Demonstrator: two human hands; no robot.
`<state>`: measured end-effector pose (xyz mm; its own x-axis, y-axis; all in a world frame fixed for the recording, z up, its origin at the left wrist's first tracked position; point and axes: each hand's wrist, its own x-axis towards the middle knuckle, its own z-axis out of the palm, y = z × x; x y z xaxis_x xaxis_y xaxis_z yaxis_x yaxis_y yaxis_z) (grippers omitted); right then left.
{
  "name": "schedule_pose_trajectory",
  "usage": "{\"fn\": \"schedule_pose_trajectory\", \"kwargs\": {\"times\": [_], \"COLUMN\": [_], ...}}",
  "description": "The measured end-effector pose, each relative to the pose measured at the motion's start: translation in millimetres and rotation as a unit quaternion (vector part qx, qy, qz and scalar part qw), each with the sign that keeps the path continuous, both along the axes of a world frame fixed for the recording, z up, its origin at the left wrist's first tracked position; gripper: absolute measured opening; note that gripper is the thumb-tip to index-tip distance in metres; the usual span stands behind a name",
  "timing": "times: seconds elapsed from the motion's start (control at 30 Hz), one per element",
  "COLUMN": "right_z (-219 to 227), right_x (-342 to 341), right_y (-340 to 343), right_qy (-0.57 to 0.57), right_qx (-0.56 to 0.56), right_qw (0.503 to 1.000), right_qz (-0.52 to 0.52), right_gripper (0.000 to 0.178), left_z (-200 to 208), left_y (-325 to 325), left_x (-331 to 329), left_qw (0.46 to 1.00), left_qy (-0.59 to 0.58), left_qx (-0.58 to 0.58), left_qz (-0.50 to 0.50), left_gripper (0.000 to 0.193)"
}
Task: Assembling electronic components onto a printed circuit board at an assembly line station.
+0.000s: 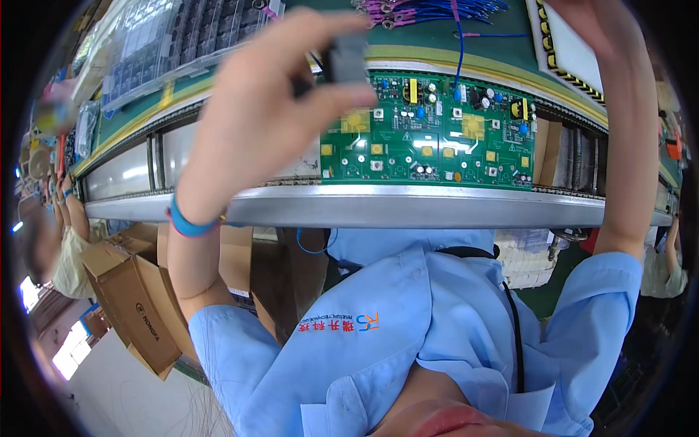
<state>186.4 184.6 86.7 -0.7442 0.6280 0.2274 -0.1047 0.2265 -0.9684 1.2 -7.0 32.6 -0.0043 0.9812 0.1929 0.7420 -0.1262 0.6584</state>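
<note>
My left hand [269, 109], with a blue band at the wrist, is raised over the left end of a green circuit board [408, 149]. Between its thumb and fingers is a dark block-shaped component [348, 60]; motion blurs it and hides its details. The board lies on the conveyor rails and carries yellow transformers, blue discs and small capacitors. At the upper right my right hand [601, 25] reaches past a white tray [571, 54] edged with yellow-and-black parts. Its fingers run out of the picture, so their grip is hidden.
A clear plastic tray [178, 54] of dark block components stands at the upper left. Blue wires [437, 11] with pink-sleeved ring ends lie at the top. A metal rail [408, 206] runs along the near edge. Cardboard boxes [135, 298] stand below left; other people are at both sides.
</note>
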Motion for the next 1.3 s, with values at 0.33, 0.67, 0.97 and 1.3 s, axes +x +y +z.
{"fn": "schedule_pose_trajectory", "kwargs": {"times": [0.33, 0.67, 0.97, 1.3], "right_z": [-56.5, -80.5, -90.9, -97.3], "right_x": [122.6, 166.8, 138.2, 111.5], "right_y": [-52.4, -70.2, -91.0, -109.1], "right_qy": [-0.236, -0.167, -0.195, -0.284], "right_qx": [-0.062, -0.095, 0.185, 0.385], "right_qw": [0.968, 0.981, 0.963, 0.877], "right_qz": [0.055, 0.023, 0.033, 0.053], "right_gripper": [0.054, 0.048, 0.051, 0.057], "left_z": [-28.0, -18.0, -15.2, -19.3], "left_y": [-24.5, -23.0, -19.6, -31.6], "left_x": [63.2, 75.1, 59.6, 32.5], "left_qw": [0.966, 0.949, 0.982, 0.886], "left_qy": [0.216, 0.26, 0.105, -0.408], "left_qx": [-0.126, -0.155, -0.138, -0.219], "left_qz": [-0.072, -0.089, -0.075, 0.016], "left_gripper": [0.04, 0.039, 0.032, 0.067]}}
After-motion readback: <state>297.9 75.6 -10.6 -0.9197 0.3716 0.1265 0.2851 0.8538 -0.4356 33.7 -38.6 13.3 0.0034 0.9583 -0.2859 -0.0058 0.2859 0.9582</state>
